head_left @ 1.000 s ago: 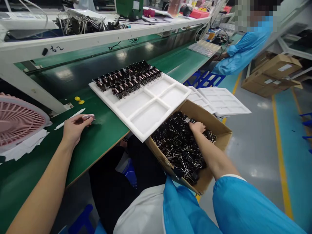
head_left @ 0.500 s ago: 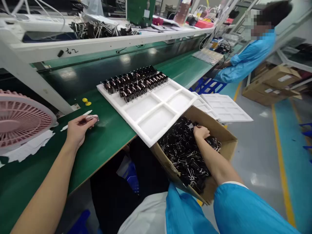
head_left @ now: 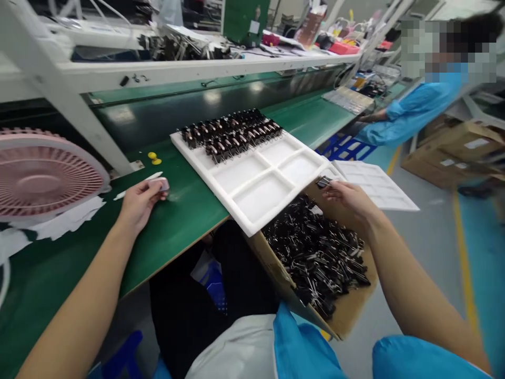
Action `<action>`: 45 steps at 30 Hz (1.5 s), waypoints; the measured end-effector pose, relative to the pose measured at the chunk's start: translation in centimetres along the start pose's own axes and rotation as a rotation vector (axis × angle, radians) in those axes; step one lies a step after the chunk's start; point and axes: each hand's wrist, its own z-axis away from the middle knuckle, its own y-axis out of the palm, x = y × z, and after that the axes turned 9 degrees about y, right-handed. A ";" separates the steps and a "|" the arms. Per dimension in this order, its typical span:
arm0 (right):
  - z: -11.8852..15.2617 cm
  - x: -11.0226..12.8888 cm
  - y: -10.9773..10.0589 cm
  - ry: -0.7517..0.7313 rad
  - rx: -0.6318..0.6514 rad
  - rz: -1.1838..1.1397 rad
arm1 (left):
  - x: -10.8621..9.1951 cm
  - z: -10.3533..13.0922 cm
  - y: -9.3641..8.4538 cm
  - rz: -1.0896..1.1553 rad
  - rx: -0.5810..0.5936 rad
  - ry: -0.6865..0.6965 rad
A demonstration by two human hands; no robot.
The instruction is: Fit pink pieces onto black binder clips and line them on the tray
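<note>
Between the thumb and fingers of my left hand is a small, shiny, pinkish block-like piece, held just above the green bench. My right hand pinches a black binder clip above the cardboard box. Many loose black binder clips with silver wire handles fill that box. A white compartmented foam tray lies on the bench, its near corner jutting over the edge. Rows of binder clips stand in its far part, with pinkish pieces showing among them.
A pink fan stands at the left by torn paper. A white pen and yellow round pieces lie beyond my left hand. More white trays sit to the right. A co-worker in blue sits farther along.
My right hand has risen out of the box of clips with a binder clip in its fingers. The left hand still holds the pinkish piece; the camera view has shifted slightly.
</note>
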 end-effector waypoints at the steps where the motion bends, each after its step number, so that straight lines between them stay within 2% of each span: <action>1: 1.1 1.9 1.9 -0.107 0.067 -0.017 | -0.1 0.3 0.2 0.028 0.001 -0.004; 4: 5.2 7.6 9.4 -0.457 0.264 0.070 | -0.7 1.0 0.5 0.108 0.027 0.012; 7: 9.5 12.2 18.9 -0.815 0.367 0.249 | -1.5 1.4 0.3 0.156 0.064 0.047; 9: 11.7 14.3 25.5 -0.957 0.481 0.343 | -1.9 1.5 -0.1 0.168 0.087 0.067; 11: 12.9 15.4 31.4 -0.969 0.622 0.414 | -1.8 1.3 -0.5 0.170 0.087 0.079; 13: 13.5 15.6 36.3 -0.888 0.707 0.421 | -1.5 0.9 -1.0 0.149 0.048 0.098; 15: 13.9 15.0 40.0 -0.748 0.696 0.341 | -0.8 0.5 -1.5 0.081 -0.009 0.141; 17: 14.2 14.2 42.6 -0.610 0.617 0.249 | -0.1 0.1 -1.8 -0.025 -0.068 0.193; 20: 14.6 13.3 45.2 -0.479 0.482 0.196 | 0.6 -0.1 -2.0 -0.141 -0.105 0.244; 24: 13.9 13.3 46.7 -0.352 0.356 0.101 | 1.2 0.0 -2.0 -0.180 -0.073 0.281; 26: 13.1 13.6 46.9 -0.320 0.374 0.084 | 1.4 0.0 -2.0 -0.210 -0.068 0.301; 29: 11.7 13.9 46.7 -0.263 0.481 0.110 | 1.3 0.0 -2.1 -0.270 -0.047 0.308; 32: 10.7 14.0 46.5 -0.283 0.505 0.148 | 1.0 0.1 -2.0 -0.274 -0.049 0.292; 35: 10.0 13.8 46.4 -0.352 0.403 0.163 | 0.7 0.1 -1.9 -0.160 -0.125 0.273; 38: 9.6 13.6 46.6 -0.330 0.329 0.160 | 0.6 0.1 -1.9 -0.040 -0.188 0.222; 45: 9.5 13.5 46.8 -0.312 0.318 0.163 | 1.0 0.4 -1.3 -0.042 -0.193 0.142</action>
